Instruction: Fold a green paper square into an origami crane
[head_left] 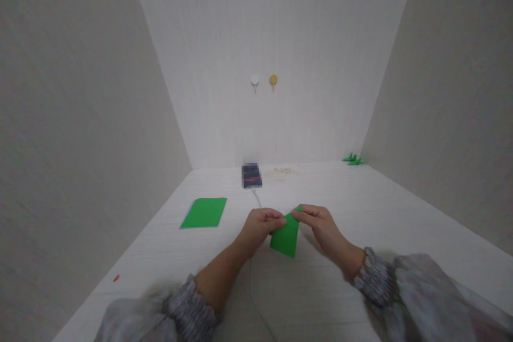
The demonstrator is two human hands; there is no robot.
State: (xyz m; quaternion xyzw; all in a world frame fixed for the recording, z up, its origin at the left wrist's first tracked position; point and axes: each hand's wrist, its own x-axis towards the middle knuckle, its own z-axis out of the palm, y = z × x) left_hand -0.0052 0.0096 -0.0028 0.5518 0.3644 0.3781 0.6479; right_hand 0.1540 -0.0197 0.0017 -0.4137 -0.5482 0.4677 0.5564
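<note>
Between my two hands is a piece of green paper [285,239], held tilted above the white table near its middle. My left hand [261,227] pinches the paper's upper left edge between thumb and fingers, and a ring shows on one finger. At the upper right corner, my right hand [319,223] grips the same paper with its thumb and fingertips. Whether the paper is folded in layers I cannot tell. Off to the left lies a stack of green paper sheets [205,212], flat on the table.
A dark, blurred-out device [251,176] sits by the back wall, with a white cable [253,283] running toward me. Small folded green paper shapes [353,160] stand in the back right corner. A small orange-red bit [116,278] lies front left. Two hooks [273,80] hang on the wall.
</note>
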